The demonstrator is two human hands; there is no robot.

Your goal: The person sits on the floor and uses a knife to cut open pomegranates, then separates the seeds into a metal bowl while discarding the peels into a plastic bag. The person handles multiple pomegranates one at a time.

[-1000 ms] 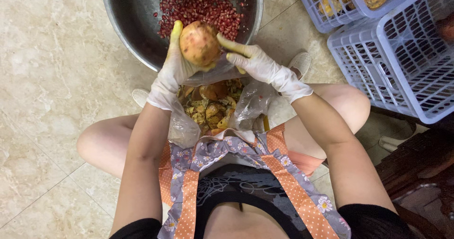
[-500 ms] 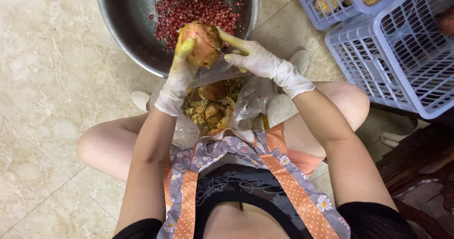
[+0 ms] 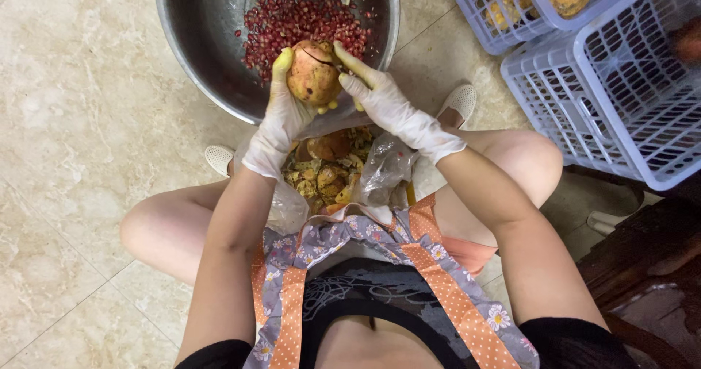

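**Pomegranate held over steel bowl, both hands gloved**

Left to right:

- Tiled floor [image 3: 66,121]: pale, carrying everything below.
- Steel bowl [image 3: 197,55]: large, round, near the top edge; red seeds [image 3: 299,18] heaped inside toward its near rim.
- Left hand [image 3: 281,117]: white glove, yellow-stained, closed around the pomegranate from below and the side.
- Pomegranate [image 3: 312,73]: tan rind, partly opened, held just above the bowl's near rim.
- Right hand [image 3: 383,102]: gloved, fingers pinched on the fruit's upper right, thumb pressing at the split.
- Plastic bag [image 3: 380,168]: clear, open in the lap, holding rind scraps [image 3: 325,172].
- Lavender baskets [image 3: 621,84]: at the upper right corner, just beside each other.

Handling note: best kept directly over the bowl, rind pried gently, seeds loosened without crushing.
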